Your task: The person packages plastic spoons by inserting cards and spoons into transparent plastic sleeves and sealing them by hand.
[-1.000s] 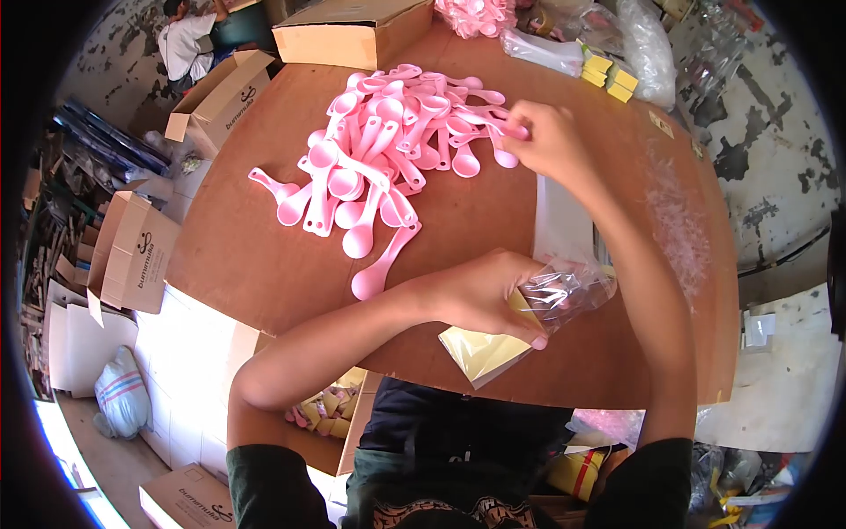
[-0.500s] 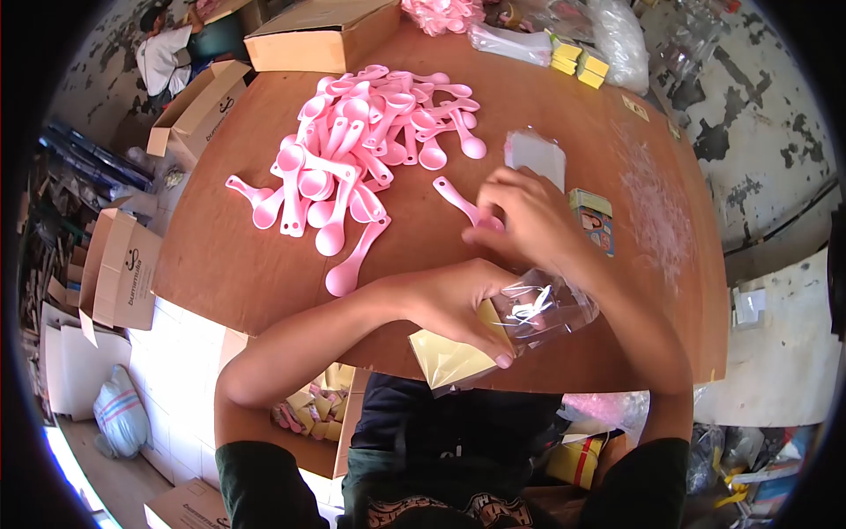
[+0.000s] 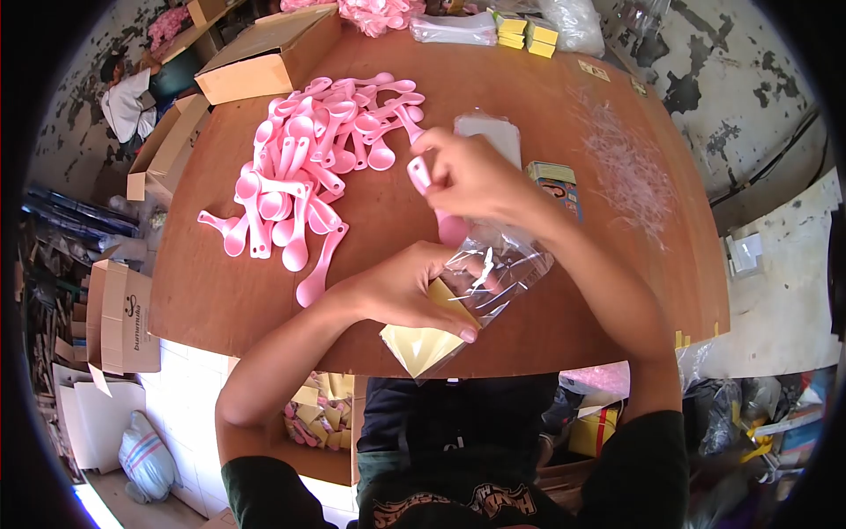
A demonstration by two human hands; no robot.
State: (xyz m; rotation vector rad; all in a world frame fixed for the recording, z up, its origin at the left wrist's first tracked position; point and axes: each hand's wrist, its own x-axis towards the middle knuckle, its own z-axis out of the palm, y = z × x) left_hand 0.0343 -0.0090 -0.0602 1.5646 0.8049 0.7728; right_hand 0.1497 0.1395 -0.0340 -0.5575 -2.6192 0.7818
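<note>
My left hand is closed around a clear plastic bag near the table's front edge. Pale yellow paper sits at the bag's lower end, under my thumb. Beyond it, my right hand grips a pink measuring spoon, its handle rising between the fingers and its bowl hanging close to the bag's mouth. The fingertips also meet a second pink spoon at the pile's right edge, its bowl hidden by them. A heap of pink spoons lies to the left.
Flat clear bags and a small printed box lie right of my right hand. Plastic scraps cover the table's right side. An open carton and yellow stacks stand behind. Another person is at far left.
My right hand has moved away from me toward the pile, turning and lifting the single spoon. My left hand still holds the bag. The whole view has shifted slightly.
</note>
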